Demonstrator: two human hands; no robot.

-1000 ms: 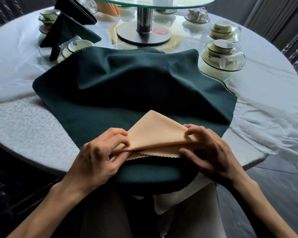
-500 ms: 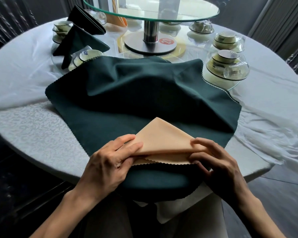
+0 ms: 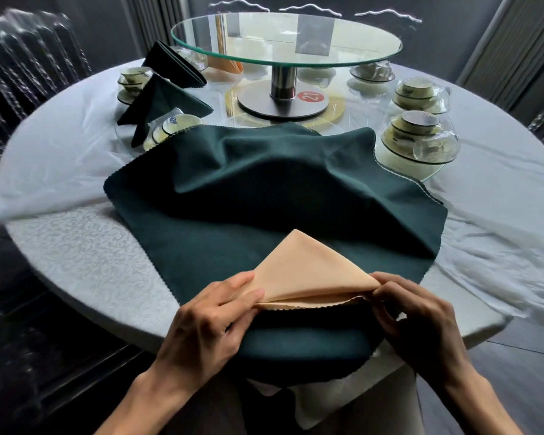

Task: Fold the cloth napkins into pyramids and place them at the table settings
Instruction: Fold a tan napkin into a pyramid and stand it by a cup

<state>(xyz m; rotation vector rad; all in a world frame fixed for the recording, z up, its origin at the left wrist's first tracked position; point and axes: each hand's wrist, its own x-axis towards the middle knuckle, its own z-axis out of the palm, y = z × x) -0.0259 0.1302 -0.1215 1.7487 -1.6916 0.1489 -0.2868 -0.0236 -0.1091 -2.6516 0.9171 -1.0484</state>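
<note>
I am holding the peach napkin (image 3: 305, 271), folded into a triangle, at the near edge of the table (image 3: 85, 252), on top of a spread dark green cloth (image 3: 264, 196). Since a second ago its near edge has opened slightly, the upper layer lifting off the scalloped lower one. My left hand (image 3: 208, 321) is pinching its left corner, my right hand (image 3: 421, 321) its right corner. Its apex is pointing away from me and its long axis is running left to right. Far left, two folded green napkins (image 3: 167, 102) are standing beside stacked cups and saucers (image 3: 132, 84). To the far right, a glass bowl (image 3: 421, 142) is holding stacked dishes, beside a raised glass turntable (image 3: 286, 42).
</note>
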